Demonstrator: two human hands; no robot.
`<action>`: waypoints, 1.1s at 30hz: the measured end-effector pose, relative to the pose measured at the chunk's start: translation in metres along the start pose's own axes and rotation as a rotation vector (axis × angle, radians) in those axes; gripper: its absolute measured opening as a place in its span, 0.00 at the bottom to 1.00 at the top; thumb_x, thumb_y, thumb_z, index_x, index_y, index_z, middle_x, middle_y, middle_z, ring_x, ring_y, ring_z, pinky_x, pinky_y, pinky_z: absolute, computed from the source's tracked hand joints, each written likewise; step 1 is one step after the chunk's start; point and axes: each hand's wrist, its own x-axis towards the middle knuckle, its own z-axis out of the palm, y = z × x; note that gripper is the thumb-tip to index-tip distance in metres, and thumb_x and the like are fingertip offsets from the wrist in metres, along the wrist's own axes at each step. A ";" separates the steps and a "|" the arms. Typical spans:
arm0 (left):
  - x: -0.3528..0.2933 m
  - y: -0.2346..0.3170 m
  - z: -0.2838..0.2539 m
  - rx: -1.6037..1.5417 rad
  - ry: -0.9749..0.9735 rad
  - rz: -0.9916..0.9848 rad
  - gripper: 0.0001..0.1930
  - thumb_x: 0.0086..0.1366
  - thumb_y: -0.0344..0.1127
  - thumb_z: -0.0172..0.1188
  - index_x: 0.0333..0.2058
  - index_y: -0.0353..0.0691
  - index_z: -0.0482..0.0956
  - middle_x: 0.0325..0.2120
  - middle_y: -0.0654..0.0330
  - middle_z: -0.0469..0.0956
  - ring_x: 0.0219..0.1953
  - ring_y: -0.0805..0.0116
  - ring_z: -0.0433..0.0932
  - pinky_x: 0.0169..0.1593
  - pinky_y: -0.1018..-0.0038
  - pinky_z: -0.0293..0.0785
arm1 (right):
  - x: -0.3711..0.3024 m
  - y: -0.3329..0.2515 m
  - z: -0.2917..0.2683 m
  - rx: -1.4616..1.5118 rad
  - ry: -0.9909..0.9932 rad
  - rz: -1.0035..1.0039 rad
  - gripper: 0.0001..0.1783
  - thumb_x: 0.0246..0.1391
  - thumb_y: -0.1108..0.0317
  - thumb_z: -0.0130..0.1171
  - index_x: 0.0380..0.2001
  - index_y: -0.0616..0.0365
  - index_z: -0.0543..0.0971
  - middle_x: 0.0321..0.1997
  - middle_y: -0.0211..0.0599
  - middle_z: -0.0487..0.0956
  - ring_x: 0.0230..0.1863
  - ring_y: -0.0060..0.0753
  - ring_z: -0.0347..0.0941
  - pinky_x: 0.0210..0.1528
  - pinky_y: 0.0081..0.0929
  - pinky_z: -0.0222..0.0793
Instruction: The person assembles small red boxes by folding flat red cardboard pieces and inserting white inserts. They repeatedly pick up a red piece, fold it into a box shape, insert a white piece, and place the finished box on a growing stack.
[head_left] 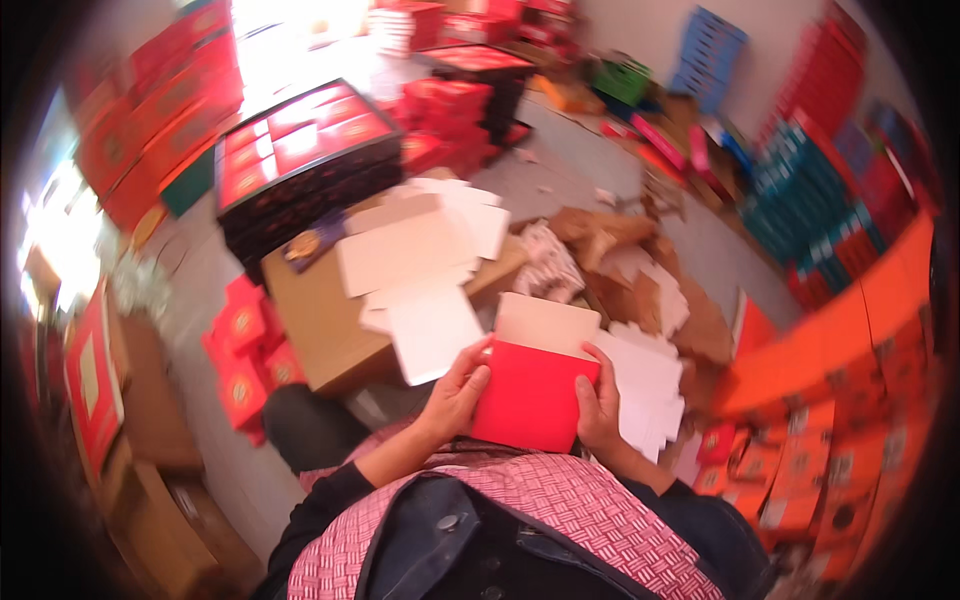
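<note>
Between my two hands I hold a red cardboard box point(535, 395) above my lap, its pale inner flap point(546, 325) standing up at the far edge. My left hand point(457, 390) grips the box's left side, thumb on the red face. On the right side, my right hand point(599, 398) holds it the same way, with the fingers behind partly hidden. Just left of the box lie unfolded white carton blanks point(435, 335) on a brown cardboard box point(325, 325). More white blanks point(640, 390) lie to the right, close to my right hand.
A black tray stack point(310, 170) filled with red boxes stands beyond on the left. Small red boxes point(243, 345) are piled at the lower left. Crumpled brown paper point(600, 240) lies ahead. Orange boxes point(820, 370) line the right, and teal boxes point(795, 185) are stacked behind them.
</note>
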 end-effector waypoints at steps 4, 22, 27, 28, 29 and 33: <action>0.022 -0.021 0.016 0.237 -0.016 -0.035 0.19 0.72 0.36 0.43 0.59 0.39 0.64 0.47 0.60 0.70 0.50 0.73 0.67 0.55 0.75 0.64 | -0.014 0.005 -0.016 0.016 0.092 0.085 0.19 0.66 0.67 0.42 0.58 0.58 0.65 0.35 0.27 0.69 0.33 0.17 0.62 0.39 0.16 0.62; 0.045 -0.049 0.073 0.153 -0.218 -0.176 0.24 0.75 0.44 0.31 0.54 0.32 0.70 0.50 0.54 0.70 0.53 0.59 0.71 0.56 0.66 0.69 | -0.033 0.076 -0.033 0.048 0.448 -0.078 0.09 0.61 0.70 0.53 0.38 0.62 0.80 0.42 0.39 0.74 0.46 0.36 0.72 0.49 0.26 0.67; 0.049 -0.046 0.086 0.100 -0.201 -0.221 0.23 0.75 0.43 0.34 0.50 0.31 0.73 0.48 0.54 0.70 0.50 0.63 0.71 0.55 0.67 0.68 | -0.036 0.074 -0.038 0.059 0.478 -0.027 0.07 0.59 0.71 0.54 0.36 0.64 0.79 0.40 0.38 0.75 0.44 0.32 0.73 0.47 0.24 0.68; 0.050 -0.050 0.085 0.121 -0.190 -0.204 0.22 0.74 0.43 0.36 0.49 0.31 0.73 0.47 0.55 0.70 0.49 0.63 0.71 0.55 0.68 0.68 | -0.037 0.076 -0.038 0.064 0.488 -0.051 0.07 0.59 0.71 0.54 0.35 0.63 0.79 0.40 0.38 0.76 0.44 0.31 0.73 0.47 0.24 0.68; 0.049 -0.053 0.079 0.145 -0.162 -0.190 0.22 0.74 0.42 0.37 0.49 0.31 0.74 0.46 0.56 0.71 0.49 0.64 0.72 0.55 0.68 0.67 | -0.035 0.076 -0.033 0.079 0.483 -0.074 0.07 0.59 0.71 0.54 0.35 0.63 0.78 0.40 0.38 0.76 0.44 0.31 0.73 0.47 0.24 0.68; 0.057 -0.064 0.065 0.329 -0.097 -0.115 0.16 0.71 0.37 0.45 0.42 0.32 0.78 0.41 0.57 0.76 0.47 0.64 0.72 0.56 0.71 0.64 | -0.031 0.068 -0.032 0.074 0.431 0.075 0.07 0.60 0.73 0.52 0.37 0.61 0.78 0.41 0.37 0.76 0.46 0.30 0.72 0.51 0.27 0.67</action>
